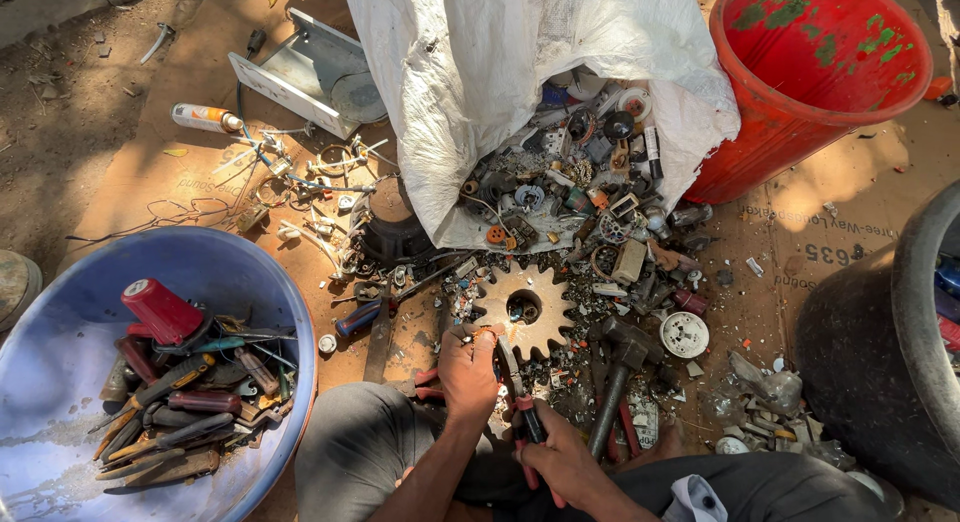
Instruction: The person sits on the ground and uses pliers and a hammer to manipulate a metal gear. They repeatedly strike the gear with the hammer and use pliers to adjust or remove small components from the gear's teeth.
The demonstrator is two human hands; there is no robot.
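Flattened cardboard (800,232) covers the dirt ground where we sit, and it serves as our working floor so small parts do not sink into the soil. Our left hand (466,367) is clenched around a small piece of scrap, pinching it at the fingertips just in front of our knee; what the piece is, we cannot tell. Our right hand (560,460) is grasping the red handles of a pair of pliers (518,392), whose nose points up toward the left hand, so the two meet close to our body where we can bear down with control. Just beyond lies a large rusty gear wheel (523,307), flat on the cardboard amid loose debris. A hammer (618,367) rests beside it, head away from us, handle within reach of the right hand. The white woven sack (480,72) lies on its side with its mouth toward us, spilling mixed electrical scrap within arm's reach. On our left a blue plastic basin (60,362) holds screwdrivers and other hand tools together, while a red bucket (815,72) stands at the far right.
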